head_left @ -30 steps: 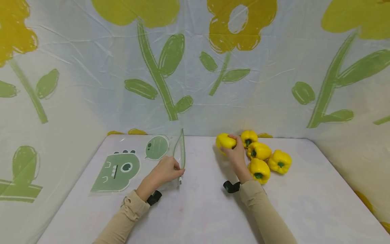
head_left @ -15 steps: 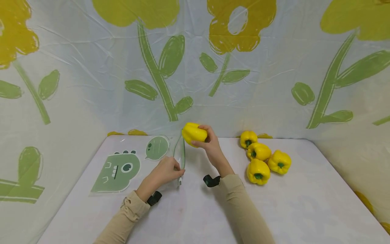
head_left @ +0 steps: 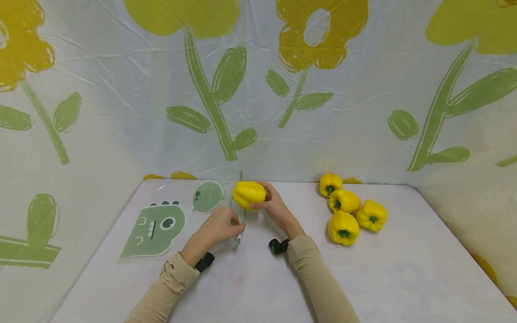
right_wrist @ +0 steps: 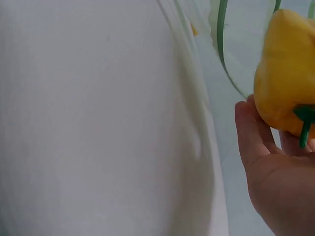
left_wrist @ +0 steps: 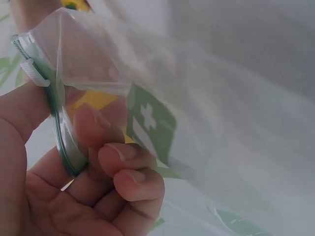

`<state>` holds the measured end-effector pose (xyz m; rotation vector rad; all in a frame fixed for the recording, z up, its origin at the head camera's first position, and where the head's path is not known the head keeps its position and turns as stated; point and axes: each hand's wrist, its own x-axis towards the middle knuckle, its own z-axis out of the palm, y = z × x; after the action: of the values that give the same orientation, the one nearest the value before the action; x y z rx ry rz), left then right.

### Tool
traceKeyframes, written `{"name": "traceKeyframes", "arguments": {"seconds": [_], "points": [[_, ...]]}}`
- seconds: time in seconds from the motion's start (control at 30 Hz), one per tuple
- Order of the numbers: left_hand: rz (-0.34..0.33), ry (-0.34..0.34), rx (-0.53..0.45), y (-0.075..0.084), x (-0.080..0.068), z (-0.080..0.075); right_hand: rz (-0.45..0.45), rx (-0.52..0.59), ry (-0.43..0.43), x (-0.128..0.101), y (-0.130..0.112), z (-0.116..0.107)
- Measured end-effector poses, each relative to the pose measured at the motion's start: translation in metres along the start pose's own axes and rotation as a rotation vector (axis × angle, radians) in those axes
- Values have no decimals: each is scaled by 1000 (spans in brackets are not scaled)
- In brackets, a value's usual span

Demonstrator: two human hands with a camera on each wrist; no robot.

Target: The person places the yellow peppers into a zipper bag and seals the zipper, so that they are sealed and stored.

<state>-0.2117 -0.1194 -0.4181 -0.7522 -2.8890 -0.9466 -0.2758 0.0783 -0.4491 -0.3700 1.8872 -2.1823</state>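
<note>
While our right hand (head_left: 274, 207) curls its fingers round a glossy yellow bell pepper with a green stem (head_left: 249, 194), we note the pepper lies at the fingertips, held level right at the mouth of a clear plastic zip bag printed with a green dinosaur (head_left: 155, 226). From the right wrist, the pepper (right_wrist: 288, 73) rests against the palm (right_wrist: 280, 191), stem pointing down, the bag's green rim just beside it. Our left hand (head_left: 218, 228) pinches the bag's green zip edge (left_wrist: 59, 132) between thumb and curled fingers, keeping the opening upright; the rest of the bag lies flat on the white table (head_left: 262, 278). Four more yellow bell peppers (head_left: 351, 208) sit clustered well apart to the right. A flower-patterned plastic sheet (head_left: 258, 89) backs the scene. How far the pepper has entered the bag we cannot tell; the left wrist view is blurred by plastic, showing only a yellow patch behind it.
</note>
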Motion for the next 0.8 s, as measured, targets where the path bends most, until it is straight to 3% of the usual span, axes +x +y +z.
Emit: {"name": "traceKeyframes", "arguments": {"seconds": [0.27,0.47,0.6,0.8], "points": [[-46,-18,21,0,0,-1,33,-52,-48,-3,2,-7],[5,34,59,-2,1,-2,18,-58,-65,-2,3,-14],[42,21,46,-2,1,-2,-16,-163,-105,-2,0,-12],[45,-37,35,0,1,1,-55,-329,-190,-3,-2,-5]]}}
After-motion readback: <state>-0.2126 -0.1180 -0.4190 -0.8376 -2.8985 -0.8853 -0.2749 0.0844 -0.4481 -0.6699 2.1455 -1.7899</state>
